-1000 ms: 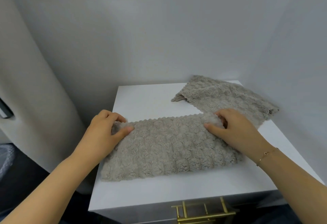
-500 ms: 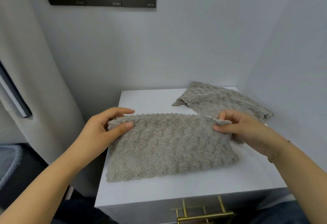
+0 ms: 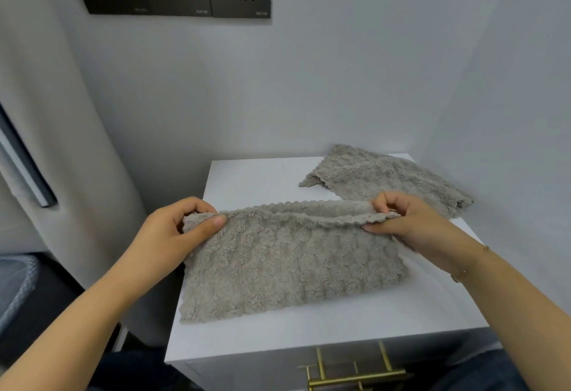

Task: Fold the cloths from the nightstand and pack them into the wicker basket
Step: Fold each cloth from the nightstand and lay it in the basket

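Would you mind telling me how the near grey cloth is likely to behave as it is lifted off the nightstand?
Probably floppy: the near cloth sags between the left hand and right hand, which pinch its far corners. Likely light, since fingertip pinches raise that edge. Its fluffy pile should grip rather than slip.

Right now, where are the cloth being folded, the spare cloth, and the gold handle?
Held cloth [image 3: 287,267], head view, middle of its front.
Spare cloth [image 3: 386,183], head view, its centre.
Gold handle [image 3: 355,376], head view, horizontal bar.
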### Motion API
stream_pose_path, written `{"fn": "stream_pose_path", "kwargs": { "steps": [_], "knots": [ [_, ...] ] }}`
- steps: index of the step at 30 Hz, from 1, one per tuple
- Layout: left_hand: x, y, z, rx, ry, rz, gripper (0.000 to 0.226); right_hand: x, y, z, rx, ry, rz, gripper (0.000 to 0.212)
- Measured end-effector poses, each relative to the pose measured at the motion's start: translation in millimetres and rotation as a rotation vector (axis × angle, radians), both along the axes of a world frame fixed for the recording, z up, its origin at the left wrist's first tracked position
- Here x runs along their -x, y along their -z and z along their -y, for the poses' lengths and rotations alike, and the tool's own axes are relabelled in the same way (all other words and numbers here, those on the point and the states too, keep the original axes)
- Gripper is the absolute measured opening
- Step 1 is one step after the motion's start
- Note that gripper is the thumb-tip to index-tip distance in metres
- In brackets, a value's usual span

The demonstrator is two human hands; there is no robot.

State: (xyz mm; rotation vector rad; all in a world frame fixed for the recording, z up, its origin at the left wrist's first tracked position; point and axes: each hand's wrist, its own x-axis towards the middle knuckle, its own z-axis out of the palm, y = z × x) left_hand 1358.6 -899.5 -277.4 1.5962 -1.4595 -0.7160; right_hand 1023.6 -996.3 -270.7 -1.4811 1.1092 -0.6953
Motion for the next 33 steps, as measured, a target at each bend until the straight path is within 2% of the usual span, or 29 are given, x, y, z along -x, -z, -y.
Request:
{"fn": "stream_pose_path", "kwargs": {
  "steps": [14,18,23,25,27,33],
  "knots": [
    [3,-3,2,0.027,-0.051,0.004,0.009,-4,-6,6,-0.119,0.096,0.407,0.029],
    [1,-4,1,0.009,-0.053,-0.005,0.014,-1,-6,4,-0.054,0.146,0.327,0.032],
    [4,-6,-1,0.018,-0.067,-0.024,0.016,1,-6,5,0.01,0.175,0.264,0.01],
    [5,-7,-2,0.021,-0.069,-0.038,0.015,1,-5,5,-0.008,0.18,0.24,0.037],
    [6,-9,-3,0.025,-0.07,-0.05,0.012,0,-5,4,0.015,0.246,0.243,0.048],
    [13,-18,-10,0.109,-0.067,-0.072,0.013,-6,-13,0,0.142,0.388,0.404,0.018]
  ]
}}
